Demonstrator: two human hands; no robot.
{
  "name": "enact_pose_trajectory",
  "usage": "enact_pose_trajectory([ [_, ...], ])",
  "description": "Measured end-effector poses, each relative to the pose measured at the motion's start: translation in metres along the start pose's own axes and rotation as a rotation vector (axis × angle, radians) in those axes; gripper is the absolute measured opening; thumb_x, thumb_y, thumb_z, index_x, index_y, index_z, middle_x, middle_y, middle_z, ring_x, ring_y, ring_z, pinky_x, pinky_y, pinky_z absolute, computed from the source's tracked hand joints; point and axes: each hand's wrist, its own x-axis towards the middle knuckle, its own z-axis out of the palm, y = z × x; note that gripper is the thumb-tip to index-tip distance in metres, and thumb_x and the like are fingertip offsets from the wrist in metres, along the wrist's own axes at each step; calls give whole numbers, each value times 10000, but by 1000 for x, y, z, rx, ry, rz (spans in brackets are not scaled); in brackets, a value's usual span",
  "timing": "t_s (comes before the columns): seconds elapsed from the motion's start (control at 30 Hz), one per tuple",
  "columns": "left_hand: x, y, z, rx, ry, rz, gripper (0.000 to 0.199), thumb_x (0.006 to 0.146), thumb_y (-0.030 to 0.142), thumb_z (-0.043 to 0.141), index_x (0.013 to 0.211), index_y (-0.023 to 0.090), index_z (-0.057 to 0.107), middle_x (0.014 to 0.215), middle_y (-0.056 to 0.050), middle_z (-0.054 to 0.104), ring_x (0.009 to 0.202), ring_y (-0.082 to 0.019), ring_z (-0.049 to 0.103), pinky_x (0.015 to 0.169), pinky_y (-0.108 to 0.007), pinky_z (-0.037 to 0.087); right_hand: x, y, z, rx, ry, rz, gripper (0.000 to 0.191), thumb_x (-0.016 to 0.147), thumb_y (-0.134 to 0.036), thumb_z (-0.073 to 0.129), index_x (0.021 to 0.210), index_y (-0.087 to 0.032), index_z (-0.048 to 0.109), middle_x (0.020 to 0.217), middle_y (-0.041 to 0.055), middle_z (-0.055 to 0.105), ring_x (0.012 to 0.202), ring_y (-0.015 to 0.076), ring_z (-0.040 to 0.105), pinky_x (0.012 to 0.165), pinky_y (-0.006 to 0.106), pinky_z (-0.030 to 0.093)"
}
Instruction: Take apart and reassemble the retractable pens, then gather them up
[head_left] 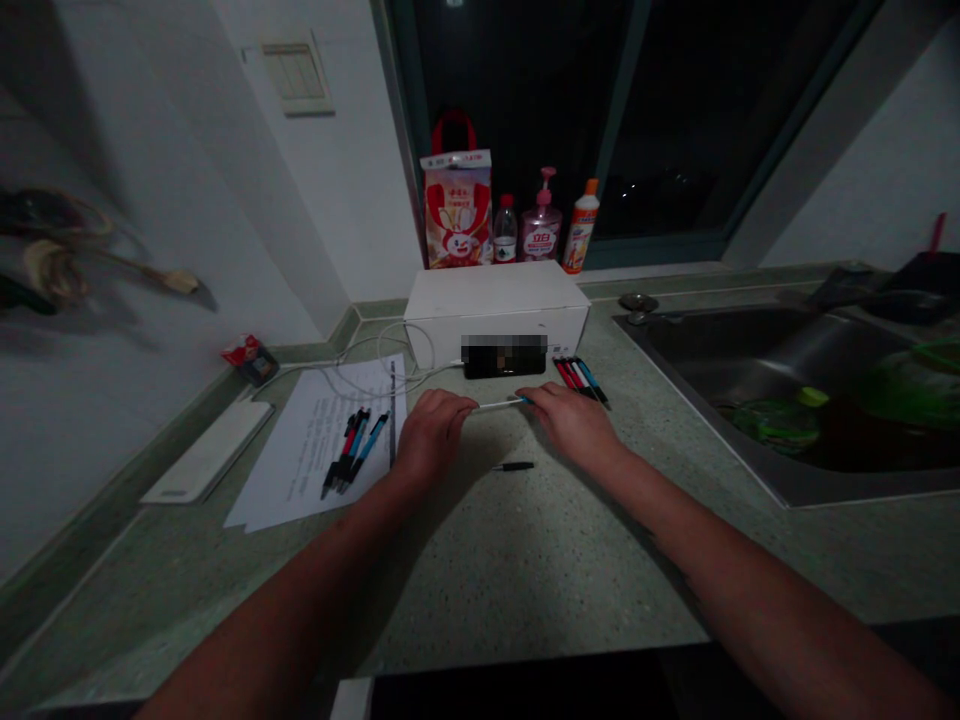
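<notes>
My left hand point(433, 432) and my right hand point(574, 425) rest on the speckled green countertop point(450, 570), holding a slim white pen barrel point(499, 404) between them by its two ends. A short black pen part point(513, 466) lies on the counter just below the barrel. Several blue and red pens point(349, 450) lie on a sheet of printed paper point(307, 470) to the left of my left hand. More pens point(581, 380) lie in a small row beyond my right hand. A black phone point(504, 357) stands against a white box point(495, 310).
A white cable point(382, 355) loops over the paper. A white pad point(206, 452) lies near the left wall. Beyond the box stand a red-handled bag point(457, 205) and several bottles point(541, 225) by a dark window. A steel sink point(780, 390) holding green items is on the right.
</notes>
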Motion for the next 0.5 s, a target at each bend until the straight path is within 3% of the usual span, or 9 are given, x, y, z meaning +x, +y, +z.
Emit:
enact_pose_trajectory([
  [0.13,-2,1,3,-25,-8,108,253,1014,164,504,980,206,751,929,-48,739,915,-215,637,862,-376,510,-1,-4,5,31,-33,-135,341,1054,-236,476,1326,-284,677,1137,68,733,1003,220,677,815,306,473],
  [0.27,-4,-1,12,-82,32,161,186,997,166,548,1042,213,722,939,-38,735,914,-212,656,839,-377,543,-4,-7,11,102,-46,-247,454,1005,-154,502,1418,-316,598,1162,51,726,971,204,683,811,296,489],
  [0.33,-5,-1,15,-84,137,96,234,974,199,606,1200,219,665,1038,-57,724,960,-230,662,857,-399,563,-5,-7,12,109,-28,-228,469,997,-137,479,1419,-306,594,1184,59,718,955,207,690,798,301,496],
  [0.4,-6,1,15,-71,241,34,408,941,236,673,1338,222,577,1165,-90,695,1026,-256,656,896,-434,568,-4,-6,11,96,8,-163,463,996,-132,454,1408,-279,604,1198,74,712,950,218,696,780,310,499],
  [0.5,-9,8,14,-69,192,88,363,939,239,687,1291,220,600,1176,-97,696,1066,-264,653,938,-448,555,-3,-3,8,71,54,-66,448,1004,-146,438,1407,-249,606,1218,89,706,969,234,700,770,321,495],
])
